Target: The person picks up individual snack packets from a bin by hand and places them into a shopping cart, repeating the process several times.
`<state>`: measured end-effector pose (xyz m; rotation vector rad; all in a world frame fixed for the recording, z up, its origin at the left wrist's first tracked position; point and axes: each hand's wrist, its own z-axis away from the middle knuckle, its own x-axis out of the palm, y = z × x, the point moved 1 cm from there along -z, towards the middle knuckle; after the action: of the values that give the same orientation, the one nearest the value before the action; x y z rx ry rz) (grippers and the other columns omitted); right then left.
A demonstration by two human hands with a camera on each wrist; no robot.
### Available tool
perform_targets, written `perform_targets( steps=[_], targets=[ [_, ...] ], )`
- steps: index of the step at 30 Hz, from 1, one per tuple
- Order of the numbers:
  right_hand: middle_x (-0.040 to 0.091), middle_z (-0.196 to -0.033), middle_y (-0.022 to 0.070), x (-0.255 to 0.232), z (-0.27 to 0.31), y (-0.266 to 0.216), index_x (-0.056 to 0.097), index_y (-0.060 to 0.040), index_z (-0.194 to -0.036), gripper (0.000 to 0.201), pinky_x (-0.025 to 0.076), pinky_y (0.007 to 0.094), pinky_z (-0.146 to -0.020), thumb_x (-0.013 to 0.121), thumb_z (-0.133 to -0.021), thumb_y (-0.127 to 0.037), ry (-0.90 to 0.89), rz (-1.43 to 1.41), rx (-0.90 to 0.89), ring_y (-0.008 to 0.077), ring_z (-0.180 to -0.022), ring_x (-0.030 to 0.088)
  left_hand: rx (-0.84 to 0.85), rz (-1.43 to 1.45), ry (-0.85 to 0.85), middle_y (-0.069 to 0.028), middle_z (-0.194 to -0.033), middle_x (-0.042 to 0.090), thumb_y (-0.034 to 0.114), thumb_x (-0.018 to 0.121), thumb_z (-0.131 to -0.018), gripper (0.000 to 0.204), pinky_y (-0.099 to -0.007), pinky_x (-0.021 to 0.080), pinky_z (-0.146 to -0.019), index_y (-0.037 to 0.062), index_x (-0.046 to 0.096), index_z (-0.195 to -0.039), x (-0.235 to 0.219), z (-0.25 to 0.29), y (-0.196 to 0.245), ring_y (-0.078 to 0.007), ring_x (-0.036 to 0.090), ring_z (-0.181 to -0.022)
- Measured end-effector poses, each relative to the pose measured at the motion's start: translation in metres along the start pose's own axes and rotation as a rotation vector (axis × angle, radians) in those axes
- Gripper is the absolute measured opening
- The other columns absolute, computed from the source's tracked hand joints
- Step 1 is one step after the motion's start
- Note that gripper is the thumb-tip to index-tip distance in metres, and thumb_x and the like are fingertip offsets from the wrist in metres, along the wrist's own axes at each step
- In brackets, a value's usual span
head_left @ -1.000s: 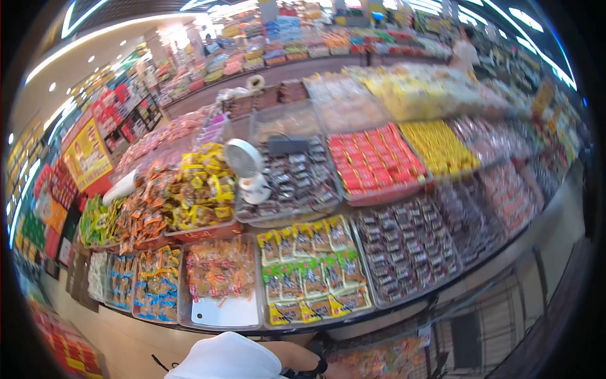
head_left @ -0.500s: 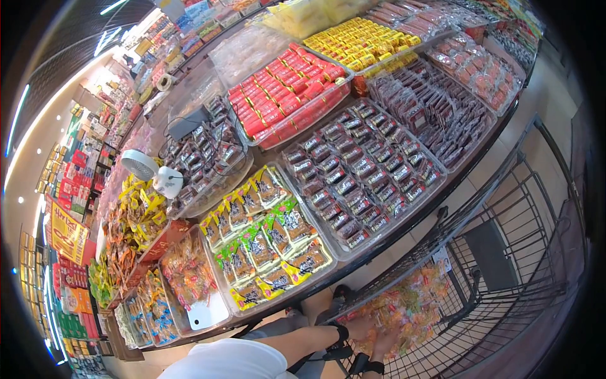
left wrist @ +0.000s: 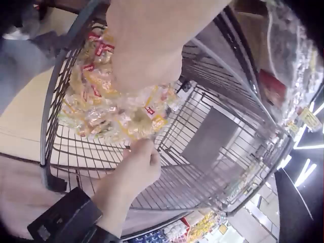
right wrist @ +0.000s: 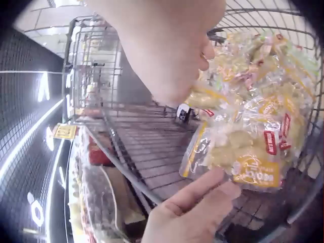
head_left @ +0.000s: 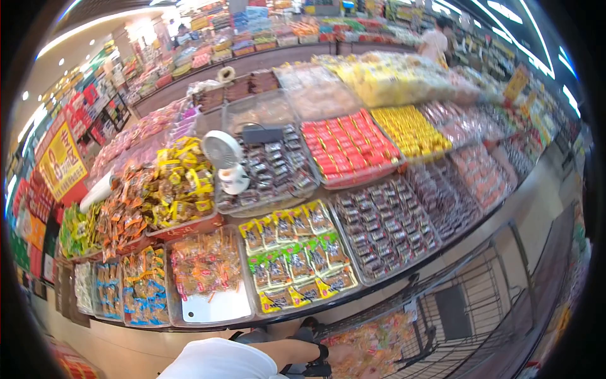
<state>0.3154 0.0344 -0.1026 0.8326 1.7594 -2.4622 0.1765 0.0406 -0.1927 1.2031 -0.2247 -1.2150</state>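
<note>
Seen from the head camera, at 6 o'clock: a clear bag of wrapped sweets (head_left: pixel 372 344) inside a wire shopping cart (head_left: pixel 480 297). Left hand (left wrist: pixel 144 53) grasping the bag's top, fingers buried in it; right hand (left wrist: pixel 134 169) pinching its lower edge. At 12 o'clock, display trays of packaged snacks (head_left: pixel 290 265), with a small white fan (head_left: pixel 222 151) among them.
</note>
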Motion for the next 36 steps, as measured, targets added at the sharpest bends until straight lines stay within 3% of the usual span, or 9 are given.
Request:
perform_targets(
  steps=[9, 11, 14, 17, 18, 22, 26, 30, 36],
  targets=[
    [0.05, -0.092, 0.0139, -0.001, 0.071, -0.133, 0.048, -0.0035, -0.104, 0.027, 0.041, 0.031, -0.068, 0.048, -0.079, -0.015, 0.061, -0.075, -0.016, 0.021, -0.078, 0.052, 0.225, 0.243, 0.464, -0.013, -0.068, 0.051, 0.011, 0.054, -0.062, 0.011, -0.0348, 0.04, -0.057, 0.003, 0.051, -0.068, -0.11, 0.112, 0.086, -0.027, 0.051, -0.065],
    [0.04, -0.065, 0.005, 0.018, 0.033, -0.116, 0.043, 0.0002, -0.071, 0.006, 0.035, 0.0254, -0.057, 0.046, -0.069, -0.004, 0.263, 0.025, -0.466, 0.0138, -0.061, 0.039, 0.299, 0.352, 0.712, -0.0077, -0.066, 0.049, 0.009, 0.057, -0.063, 0.01, -0.0302, 0.041, -0.056, 0.0033, 0.05, -0.068, -0.136, 0.151, 0.082, -0.0202, 0.05, -0.06],
    [0.036, -0.065, 0.0034, 0.067, 0.044, -0.174, 0.04, -0.0009, -0.072, 0.006, 0.033, 0.0233, -0.056, 0.044, -0.068, -0.005, 0.034, -0.106, -0.582, 0.0122, -0.059, 0.035, 0.111, 0.485, 0.836, -0.0039, -0.067, 0.048, 0.009, 0.057, -0.066, 0.018, -0.0247, 0.042, -0.059, 0.0048, 0.046, -0.079, -0.18, 0.235, 0.074, -0.0114, 0.049, -0.066],
    [0.037, -0.067, 0.0008, 0.126, 0.06, -0.219, 0.042, -0.0019, -0.073, 0.006, 0.033, 0.0226, -0.056, 0.043, -0.067, -0.002, -0.264, -0.131, -0.643, 0.0104, -0.063, 0.036, 0.285, 0.928, 1.145, -0.0008, -0.067, 0.048, 0.003, 0.06, -0.064, 0.038, -0.0247, 0.041, -0.063, 0.0058, 0.045, -0.099, -0.197, 0.307, 0.032, -0.0113, 0.049, -0.071],
    [0.037, -0.065, -0.001, 0.147, 0.07, -0.232, 0.042, -0.0026, -0.071, 0.003, 0.032, 0.0213, -0.055, 0.043, -0.069, -0.001, -0.396, -0.126, -0.568, 0.0083, -0.061, 0.036, 0.097, 0.64, 1.348, 0.0003, -0.07, 0.05, 0.003, 0.059, -0.066, 0.046, -0.024, 0.041, -0.063, 0.0065, 0.043, -0.108, -0.205, 0.334, 0.018, -0.0104, 0.05, -0.072],
    [0.043, -0.056, 0.0031, 0.226, 0.125, -0.282, 0.047, -0.0019, -0.069, 0.008, 0.031, 0.0242, -0.046, 0.045, -0.073, -0.008, -0.637, -0.069, -0.902, 0.0074, -0.053, 0.038, 0.138, 1.101, 1.464, 0.0007, -0.074, 0.05, 0.004, 0.057, -0.07, 0.03, -0.0192, 0.04, -0.057, 0.0046, 0.048, -0.098, -0.21, 0.431, 0.009, -0.0055, 0.049, -0.068],
    [0.05, -0.071, 0.0053, 0.284, 0.164, -0.301, 0.052, -0.0008, -0.081, 0.015, 0.036, 0.0227, -0.057, 0.046, -0.078, -0.014, -0.967, 0.145, -0.805, 0.0092, -0.065, 0.046, 0.21, 1.29, 1.68, -0.001, -0.08, 0.052, 0.0, 0.054, -0.071, 0.021, -0.0213, 0.044, -0.06, 0.0063, 0.049, -0.091, -0.201, 0.474, -0.008, -0.009, 0.052, -0.073],
    [0.055, -0.08, 0.0038, 0.315, 0.196, -0.302, 0.052, -0.0014, -0.096, 0.027, 0.039, 0.0202, -0.058, 0.051, -0.079, -0.022, -1.412, -0.077, -0.873, 0.008, -0.068, 0.049, 0.308, 1.413, 1.652, -0.0014, -0.078, 0.052, -0.003, 0.052, -0.071, 0.017, -0.0226, 0.045, -0.06, 0.0071, 0.048, -0.085, -0.197, 0.489, -0.023, -0.0106, 0.053, -0.073],
    [0.053, -0.073, -0.0006, 0.324, 0.203, -0.307, 0.053, -0.0015, -0.095, 0.026, 0.034, 0.0176, -0.048, 0.052, -0.078, -0.021, -1.506, 0.131, -0.67, 0.0031, -0.054, 0.042, 0.439, 1.505, 1.641, -0.0041, -0.078, 0.054, -0.006, 0.049, -0.07, 0.014, -0.0236, 0.045, -0.062, 0.0054, 0.048, -0.078, -0.214, 0.5, -0.044, -0.0148, 0.054, -0.077]
  ],
)
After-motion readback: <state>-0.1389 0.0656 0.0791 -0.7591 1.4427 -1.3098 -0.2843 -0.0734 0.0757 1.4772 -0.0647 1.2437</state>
